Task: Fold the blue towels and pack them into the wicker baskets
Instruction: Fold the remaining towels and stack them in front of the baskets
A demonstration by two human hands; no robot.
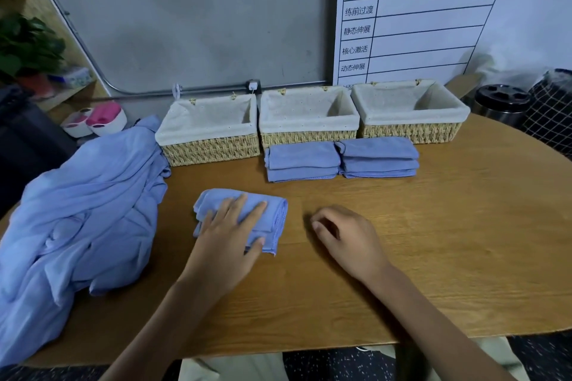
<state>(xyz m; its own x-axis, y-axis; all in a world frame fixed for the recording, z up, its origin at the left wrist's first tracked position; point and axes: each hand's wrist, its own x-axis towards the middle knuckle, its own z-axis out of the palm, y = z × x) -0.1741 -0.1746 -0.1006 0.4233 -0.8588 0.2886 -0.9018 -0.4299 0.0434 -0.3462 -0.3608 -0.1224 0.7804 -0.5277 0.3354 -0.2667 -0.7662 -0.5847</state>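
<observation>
A heap of unfolded blue towels (77,219) spills over my bench's (433,257) left edge. My left hand (229,238) presses flat, fingers spread, on a folded towel (272,210). My right hand (346,238) rests loosely curled, holding nothing. Two folded stacks (340,159) touch three lined wicker baskets (309,120). The wall chart (433,15) reads 训练计划表.

Left hand (230,233) flat, fingers spread, palm down, right hand (346,237) loosely curled, both forearms extended forward
</observation>
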